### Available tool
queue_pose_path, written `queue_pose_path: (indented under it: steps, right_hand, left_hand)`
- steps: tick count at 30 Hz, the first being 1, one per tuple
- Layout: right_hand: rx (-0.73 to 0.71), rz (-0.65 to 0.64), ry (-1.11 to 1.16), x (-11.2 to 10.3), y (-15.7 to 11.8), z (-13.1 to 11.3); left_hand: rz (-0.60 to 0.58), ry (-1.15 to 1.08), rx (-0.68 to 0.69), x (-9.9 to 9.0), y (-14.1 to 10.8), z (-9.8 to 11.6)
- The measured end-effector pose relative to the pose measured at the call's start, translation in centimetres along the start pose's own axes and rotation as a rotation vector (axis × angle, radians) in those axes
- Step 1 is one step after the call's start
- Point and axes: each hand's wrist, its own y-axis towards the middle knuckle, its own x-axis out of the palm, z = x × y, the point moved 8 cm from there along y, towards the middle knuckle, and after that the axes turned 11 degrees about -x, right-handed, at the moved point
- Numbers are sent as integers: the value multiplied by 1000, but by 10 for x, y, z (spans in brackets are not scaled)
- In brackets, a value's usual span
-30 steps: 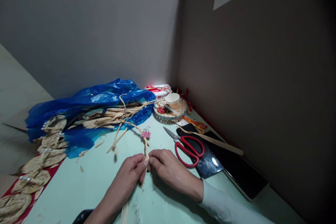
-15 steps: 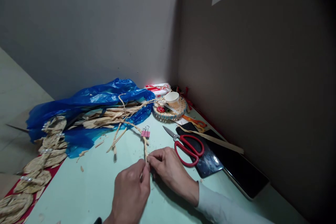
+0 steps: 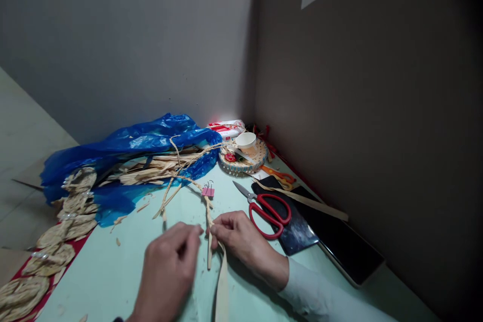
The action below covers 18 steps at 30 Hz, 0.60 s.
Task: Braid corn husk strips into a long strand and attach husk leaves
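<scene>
A braided straw cord (image 3: pixel 208 211) runs down the middle of the pale green table, with a pink binder clip (image 3: pixel 208 191) on its upper part. My right hand (image 3: pixel 241 239) pinches the cord's lower end between thumb and fingers. Below that pinch hang a short narrow strand (image 3: pixel 210 254) and a long, wide, flat strip (image 3: pixel 222 287). To the left, apart from the cord, is my left hand (image 3: pixel 169 266), slightly blurred, its fingers curled and pressed together; whether a strand is in them is hidden.
Red-handled scissors (image 3: pixel 269 214) lie on dark flat devices (image 3: pixel 335 236) at the right. Behind are a blue plastic bag (image 3: pixel 132 141) of straw and a round woven tray (image 3: pixel 228 166) holding a cup. Braided straw (image 3: pixel 53 256) lines the left edge.
My left hand has come off the cord and moved left and slightly down. The short strand and wide strip below my right hand now show. My right hand stays on the cord.
</scene>
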Motion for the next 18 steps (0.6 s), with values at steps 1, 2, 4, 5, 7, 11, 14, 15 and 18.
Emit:
queue_pose_path:
  steps: [1,2,4,5,7,11,14,15,18]
  right_hand:
    - [6,-6,3,0,0,-1]
    - [11,-14,4,1,-1,-3]
    - [16,-33,-7,1,-1,-5]
    - [16,-45,-20,1,0,-5]
    - [10,-72,-66,1,1,-4]
    - [-34,-126,-233,-2,3,-5]
    - [-79,-149,-400,-3,0,-13]
    - [-87,-149,-463,-3,-2,-16]
    - [-76,-123,-648,-3,-9,-23]
  left_hand:
    - [-103,-147,-154,3,8,-13]
    - [-283,-301,-301,15,12,-23]
    - [-493,-410,-373,34,14,-26]
    - [-569,-449,-388,43,14,-26]
    - [-634,-489,-398,55,12,-25]
    - [-622,-488,-399,63,10,-27]
    - [-557,-415,-379,58,12,-30]
    - [-515,-380,-360,55,13,-30]
    - [-351,-259,-275,42,14,-25]
